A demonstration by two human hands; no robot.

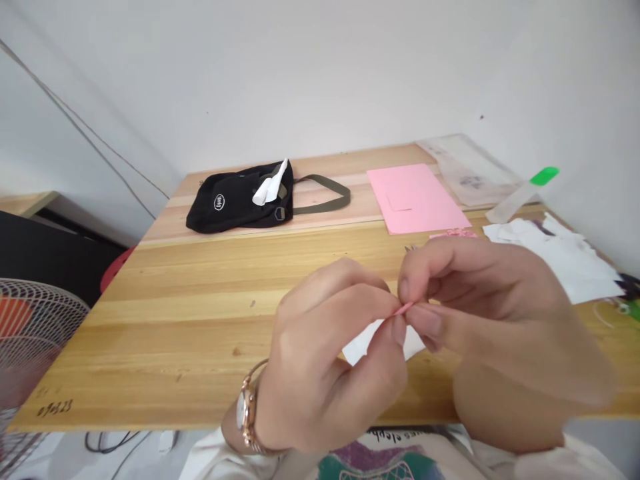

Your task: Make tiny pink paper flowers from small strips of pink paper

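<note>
Both hands meet above the wooden table [200, 313]. My left hand [335, 353] is closed, thumb and forefinger pinching a small pink strip [404, 309] that looks like paper. From the other side, my right hand [480, 307] grips the same strip between its fingertips. Most of the strip is hidden by the fingers. Below the hands lies a white piece of paper [357, 345], partly covered by them. Just behind my right hand, small pink bits [457, 233] and a pointed metal tip [410, 249] show; the rest of that tool is hidden.
Pink sheets [420, 200] lie at the back, near a clear plastic sleeve [470, 173]. A glue bottle with a green cap [523, 195] leans to the right, by crumpled white paper [565, 260]. A black bag [235, 200] rests at back left; a fan [40, 340] stands beside the table.
</note>
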